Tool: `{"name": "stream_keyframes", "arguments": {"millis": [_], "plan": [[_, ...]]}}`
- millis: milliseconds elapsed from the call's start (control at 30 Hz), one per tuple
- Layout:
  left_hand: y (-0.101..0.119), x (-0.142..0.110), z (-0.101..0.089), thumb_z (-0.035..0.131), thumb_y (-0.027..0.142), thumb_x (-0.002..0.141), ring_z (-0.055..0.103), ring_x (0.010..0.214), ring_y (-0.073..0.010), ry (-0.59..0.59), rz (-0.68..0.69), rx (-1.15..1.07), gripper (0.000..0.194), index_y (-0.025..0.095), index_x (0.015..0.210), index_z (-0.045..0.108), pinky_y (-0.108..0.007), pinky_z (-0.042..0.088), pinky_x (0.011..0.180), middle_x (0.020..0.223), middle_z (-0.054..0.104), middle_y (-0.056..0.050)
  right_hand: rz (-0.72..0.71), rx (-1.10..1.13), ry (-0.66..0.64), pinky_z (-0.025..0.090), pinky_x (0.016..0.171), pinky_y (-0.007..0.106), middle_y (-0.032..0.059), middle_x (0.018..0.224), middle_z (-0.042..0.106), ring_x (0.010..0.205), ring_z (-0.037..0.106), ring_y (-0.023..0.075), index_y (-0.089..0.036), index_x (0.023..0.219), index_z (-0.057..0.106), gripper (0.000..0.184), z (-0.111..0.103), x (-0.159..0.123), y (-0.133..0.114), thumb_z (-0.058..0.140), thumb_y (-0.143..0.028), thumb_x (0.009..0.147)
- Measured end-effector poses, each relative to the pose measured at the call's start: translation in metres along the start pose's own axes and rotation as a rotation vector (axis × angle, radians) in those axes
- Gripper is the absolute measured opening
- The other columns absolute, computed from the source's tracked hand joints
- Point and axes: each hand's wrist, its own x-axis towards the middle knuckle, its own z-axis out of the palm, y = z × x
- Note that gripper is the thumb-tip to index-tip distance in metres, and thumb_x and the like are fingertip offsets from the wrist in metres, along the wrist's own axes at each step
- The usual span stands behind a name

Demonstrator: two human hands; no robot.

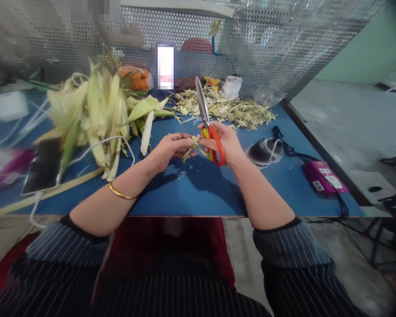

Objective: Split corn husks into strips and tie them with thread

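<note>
Above the table's middle, my left hand (171, 149) pinches a small knotted strip of corn husk (194, 143), with short ends hanging below the fingers. Close beside it, my right hand (229, 143) has scissors (203, 105) hooked in it, their handles red and yellow. The blades look closed and point up and away from me. The fingertips of my right hand meet the husk strip too. Left of my hands lies a heap of long, pale green corn husks (99, 105). Behind them spreads a pile of small knotted husk pieces (240, 110).
On the blue table (191, 198) are a phone (42, 165) with a white cable, a dark object wrapped in white cord (265, 152) and a purple box (325, 178). An orange packet (137, 78) stands before the perforated metal screen (260, 44).
</note>
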Motion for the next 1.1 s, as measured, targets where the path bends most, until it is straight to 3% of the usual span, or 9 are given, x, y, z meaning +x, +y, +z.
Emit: {"name": "stream_keyframes", "arguments": {"millis": [100,167,300,400,633,800,967,1100], "plan": [[0.000,-0.001,0.003,0.080,0.020,0.072,0.070,0.064,-0.0140,0.054,0.011,0.064,0.019,0.012,0.087,0.073,-0.026,0.053,0.066,0.079,0.074,-0.007,-0.003,-0.051,-0.012,0.045,0.052,0.028,-0.0037,0.073,0.064,0.054,0.053,0.0109,-0.026,0.098,0.066,0.052,0.002,0.001,0.001,0.089,-0.046,0.057],[0.001,-0.001,0.003,0.080,0.018,0.072,0.068,0.062,-0.0124,0.102,0.030,0.047,0.015,0.013,0.083,0.073,-0.026,0.053,0.066,0.078,0.073,-0.006,-0.029,-0.068,0.051,0.046,0.054,0.028,-0.0039,0.070,0.062,0.055,0.052,0.0112,-0.027,0.098,0.067,0.053,0.001,0.001,0.000,0.090,-0.049,0.056],[0.005,0.004,-0.005,0.084,0.025,0.068,0.068,0.065,-0.0113,0.168,0.132,-0.022,0.022,0.015,0.084,0.071,-0.024,0.052,0.068,0.077,0.073,-0.002,-0.037,0.005,0.192,0.046,0.052,0.029,-0.0017,0.070,0.060,0.055,0.051,0.0116,-0.026,0.095,0.068,0.050,-0.004,-0.002,-0.010,0.086,-0.057,0.061],[0.009,0.007,-0.013,0.084,0.029,0.068,0.070,0.071,-0.0128,0.196,0.154,-0.109,0.025,0.017,0.083,0.069,-0.025,0.054,0.073,0.080,0.075,-0.002,-0.009,0.049,0.197,0.045,0.051,0.029,0.0007,0.072,0.059,0.057,0.053,0.0122,-0.024,0.093,0.067,0.047,-0.006,-0.005,-0.019,0.082,-0.060,0.067],[0.014,0.009,-0.022,0.082,0.025,0.067,0.070,0.079,-0.0139,0.236,0.057,-0.224,0.023,0.018,0.076,0.062,-0.025,0.053,0.072,0.091,0.077,-0.005,0.059,-0.049,0.145,0.040,0.043,0.022,-0.0029,0.067,0.056,0.049,0.047,0.0070,-0.023,0.090,0.065,0.049,-0.003,-0.005,-0.015,0.082,-0.062,0.065],[0.012,0.011,-0.023,0.083,0.025,0.067,0.058,0.060,-0.0084,0.342,-0.013,-0.256,0.021,0.019,0.075,0.065,-0.022,0.045,0.058,0.066,0.065,0.003,0.097,-0.086,0.145,0.041,0.044,0.022,-0.0044,0.064,0.057,0.046,0.048,0.0061,-0.022,0.090,0.066,0.048,0.000,0.000,-0.002,0.086,-0.055,0.062],[0.012,0.009,-0.016,0.078,0.019,0.073,0.066,0.066,-0.0114,0.297,-0.075,-0.355,0.014,0.016,0.080,0.065,-0.025,0.054,0.069,0.071,0.068,0.000,0.169,0.029,0.134,0.045,0.047,0.024,-0.0041,0.069,0.061,0.049,0.054,0.0081,-0.021,0.092,0.065,0.055,0.005,0.001,0.000,0.092,-0.048,0.052],[0.008,0.007,-0.008,0.074,0.018,0.078,0.071,0.071,-0.0142,0.304,-0.167,-0.428,0.009,0.014,0.083,0.067,-0.027,0.058,0.074,0.077,0.073,-0.005,0.125,0.142,0.115,0.049,0.052,0.026,-0.0049,0.072,0.060,0.056,0.058,0.0106,-0.024,0.093,0.062,0.059,0.013,-0.002,-0.002,0.093,-0.048,0.049]]}}
